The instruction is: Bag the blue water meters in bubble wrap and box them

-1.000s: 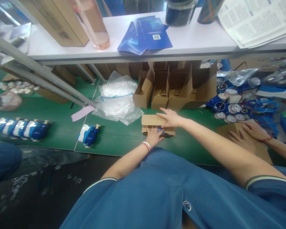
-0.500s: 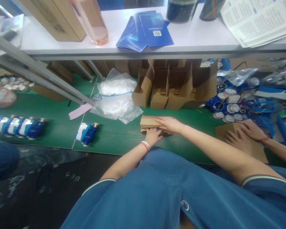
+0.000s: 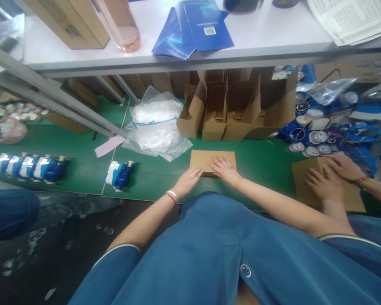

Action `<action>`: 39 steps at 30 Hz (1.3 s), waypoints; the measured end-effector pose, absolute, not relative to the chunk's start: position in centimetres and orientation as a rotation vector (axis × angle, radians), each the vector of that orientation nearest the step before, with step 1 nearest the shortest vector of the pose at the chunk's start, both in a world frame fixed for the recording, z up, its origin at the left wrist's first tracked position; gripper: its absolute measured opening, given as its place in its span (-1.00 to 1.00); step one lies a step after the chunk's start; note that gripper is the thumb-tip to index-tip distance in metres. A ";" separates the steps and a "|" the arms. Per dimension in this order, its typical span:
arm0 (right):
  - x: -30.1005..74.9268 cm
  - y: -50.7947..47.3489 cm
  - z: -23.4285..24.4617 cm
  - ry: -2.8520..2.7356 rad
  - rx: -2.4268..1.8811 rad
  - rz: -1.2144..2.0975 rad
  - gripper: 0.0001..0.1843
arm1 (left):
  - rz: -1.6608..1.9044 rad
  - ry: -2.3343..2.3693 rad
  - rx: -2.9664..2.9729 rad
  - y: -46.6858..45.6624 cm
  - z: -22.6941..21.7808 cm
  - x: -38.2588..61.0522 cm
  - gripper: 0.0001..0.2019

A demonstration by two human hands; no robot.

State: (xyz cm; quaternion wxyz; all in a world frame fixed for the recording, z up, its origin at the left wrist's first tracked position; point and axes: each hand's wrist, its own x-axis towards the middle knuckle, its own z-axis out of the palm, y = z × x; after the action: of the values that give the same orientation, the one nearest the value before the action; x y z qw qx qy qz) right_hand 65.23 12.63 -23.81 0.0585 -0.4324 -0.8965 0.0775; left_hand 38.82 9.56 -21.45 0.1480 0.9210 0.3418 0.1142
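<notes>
A small cardboard box (image 3: 199, 159) with its lid down lies on the green table right in front of me. My right hand (image 3: 225, 170) rests on the lid, palm down with the fingers spread. At the box's front left corner, my left hand (image 3: 188, 181) touches the edge with its fingers stretched out. Off to the left stands a blue valve-like brass-ended fitting (image 3: 120, 174) with a white label. Behind the box are several opened cardboard boxes (image 3: 213, 129) and a pile of bubble wrap bags (image 3: 158, 127).
Another person's hands (image 3: 328, 182) press on a cardboard piece (image 3: 305, 186) at the right. Blue parts with white discs (image 3: 319, 136) crowd the back right. Several blue fittings (image 3: 52, 169) line the left. A shelf (image 3: 266, 51) with blue leaflets (image 3: 209, 31) and a bottle (image 3: 122, 25) overhangs the back.
The box's lid has gone from partly raised to down. My left hand has come out from the box's front opening and moved left to its corner. My right hand stays on top.
</notes>
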 end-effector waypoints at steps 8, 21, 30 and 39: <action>64.8 12.2 -23.4 -2.696 -1.351 0.274 -0.35 | 0.201 1.021 2.562 14.5 -21.3 40.0 -0.54; 63.7 10.7 -23.0 -2.585 -1.466 0.328 -0.28 | 0.096 1.027 2.598 14.1 -23.2 39.7 -0.46; 63.7 11.0 -24.0 -2.555 -1.486 0.273 -0.25 | 0.220 1.120 2.492 13.9 -23.4 39.4 -0.41; 69.8 7.6 -21.7 -2.417 -1.698 0.483 -0.40 | 0.495 1.291 1.846 11.4 -25.7 45.1 -0.32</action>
State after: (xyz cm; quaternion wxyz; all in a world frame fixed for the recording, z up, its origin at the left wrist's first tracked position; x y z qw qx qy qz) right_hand 69.79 7.61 -21.69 0.0742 -0.5658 -0.8053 0.1609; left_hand 45.10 11.42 -25.70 0.4056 0.7315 0.5118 0.1964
